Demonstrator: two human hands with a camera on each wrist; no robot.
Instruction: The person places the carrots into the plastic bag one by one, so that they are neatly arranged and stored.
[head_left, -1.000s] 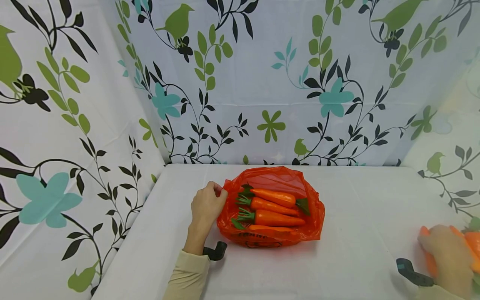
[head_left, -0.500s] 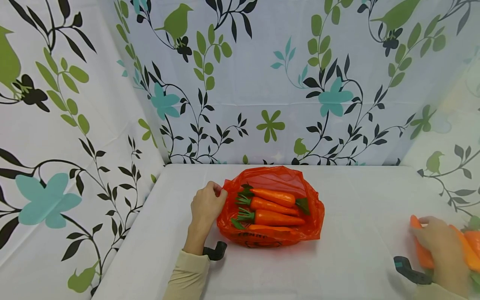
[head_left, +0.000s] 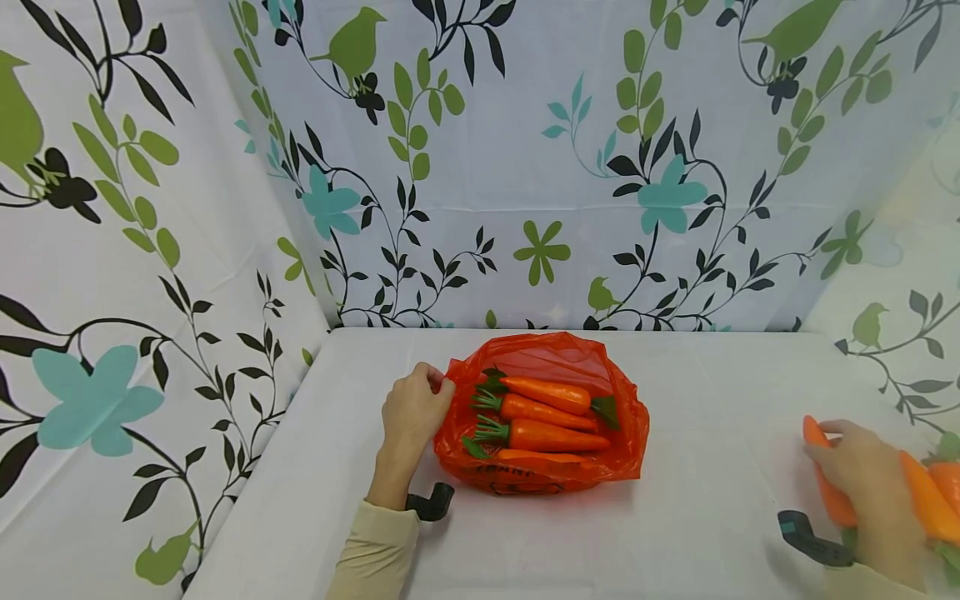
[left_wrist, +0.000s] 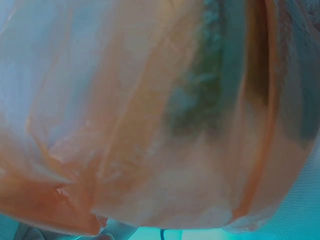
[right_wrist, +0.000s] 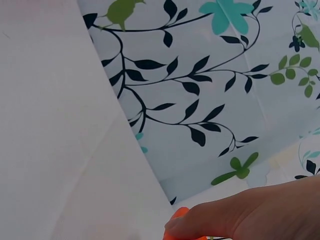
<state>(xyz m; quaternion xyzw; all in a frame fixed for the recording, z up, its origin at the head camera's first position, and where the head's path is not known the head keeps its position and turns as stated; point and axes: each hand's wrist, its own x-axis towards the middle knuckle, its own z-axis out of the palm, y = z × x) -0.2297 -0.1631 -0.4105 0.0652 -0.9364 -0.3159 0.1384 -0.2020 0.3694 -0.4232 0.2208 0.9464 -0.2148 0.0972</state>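
My left hand pinches the left rim of a red plastic bag in the middle of the table. Several toy-like carrots with green tops lie inside the bag. In the left wrist view, the bag's thin film fills most of the picture and blurs what lies behind it. Far to the right, my right hand grips another carrot, its orange tip pointing up and away. The right wrist view catches only the thumb and a bit of this carrot.
More orange carrots with green leaves lie at the table's right edge, partly behind my right hand. The white table meets a patterned cloth backdrop at the back and sides. Small black wrist cameras sit on both wrists.
My right hand has moved left and slightly away from me with its carrot, leaving the other carrots at the right edge. The left hand and the bag have stayed put.
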